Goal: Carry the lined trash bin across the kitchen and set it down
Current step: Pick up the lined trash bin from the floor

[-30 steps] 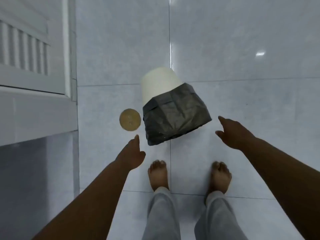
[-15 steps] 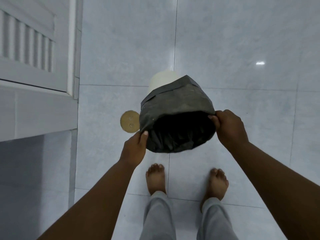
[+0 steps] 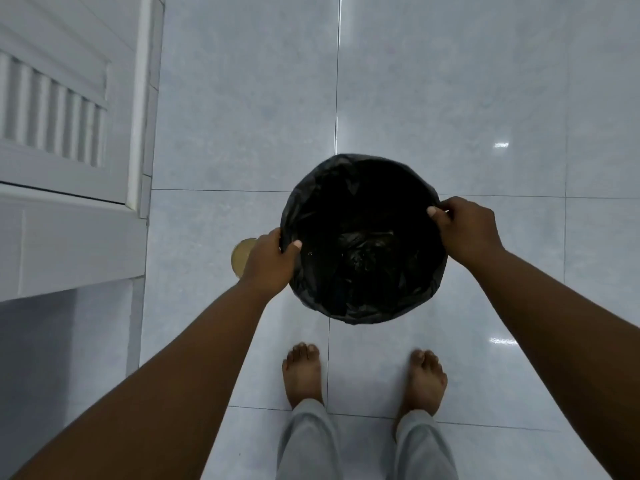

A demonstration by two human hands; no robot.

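Observation:
The trash bin [image 3: 363,244] is lined with a black plastic bag and I look straight down into its round dark mouth. It is upright in front of my bare feet, above the pale tiled floor. My left hand [image 3: 268,261] grips the rim on the left side, thumb inside the liner. My right hand [image 3: 465,230] grips the rim on the right side, fingers curled over the edge. The bin's white body is hidden under the liner from this angle.
A round tan floor drain cover [image 3: 242,256] lies just left of the bin, partly behind my left hand. White louvred cabinet doors [image 3: 65,116] and a ledge fill the left side. Glossy floor tiles [image 3: 485,98] stretch ahead and to the right.
A second ago the bin stood tilted on the floor with both hands apart from it. Both hands took hold of its rim, and the bin came upright and closer to me.

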